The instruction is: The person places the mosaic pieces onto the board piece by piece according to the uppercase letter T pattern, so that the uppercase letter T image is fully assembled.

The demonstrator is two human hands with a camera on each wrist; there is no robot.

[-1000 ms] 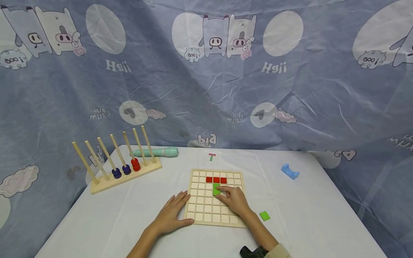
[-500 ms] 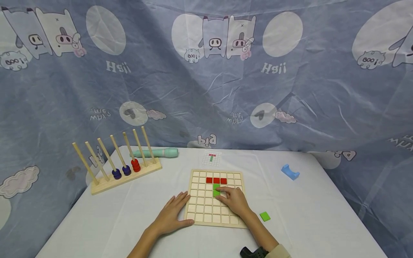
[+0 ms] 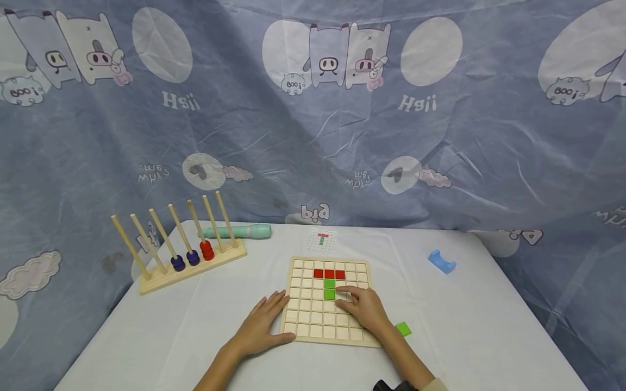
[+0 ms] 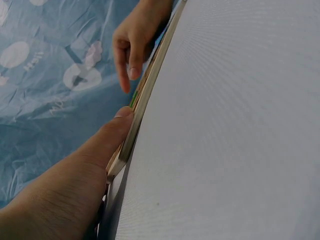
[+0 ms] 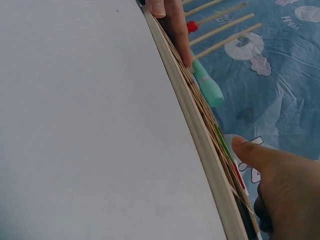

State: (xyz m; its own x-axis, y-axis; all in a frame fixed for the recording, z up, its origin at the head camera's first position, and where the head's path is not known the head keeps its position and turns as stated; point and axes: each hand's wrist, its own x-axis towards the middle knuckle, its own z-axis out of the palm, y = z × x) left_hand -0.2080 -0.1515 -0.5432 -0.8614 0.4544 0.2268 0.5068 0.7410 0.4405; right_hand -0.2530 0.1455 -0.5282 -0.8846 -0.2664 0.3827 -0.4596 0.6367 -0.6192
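Note:
A wooden grid board [image 3: 303, 319] lies on the white table. Three red tiles [image 3: 330, 273] form a row in its squares, and two green tiles [image 3: 329, 289] sit in a column under the middle one. My left hand [image 3: 259, 328] rests against the board's left side, fingers spread, thumb at the near corner. Just right of the green tiles hovers my right hand [image 3: 365, 310], thumb and index finger apart with nothing between them. Another green tile [image 3: 403, 328] lies on the cloth beside the right forearm, which partly covers it.
Behind the board lies a pattern card [image 3: 321, 239] showing a T shape. A peg rack [image 3: 195, 267] with blue and red rings stands at left, a mint-green cylindrical object [image 3: 256, 232] behind it. A blue curved block [image 3: 442, 262] lies at right.
My right hand has drawn back slightly to the right from the lower green tile and let it go. Both green tiles now show fully. The left hand has stayed put.

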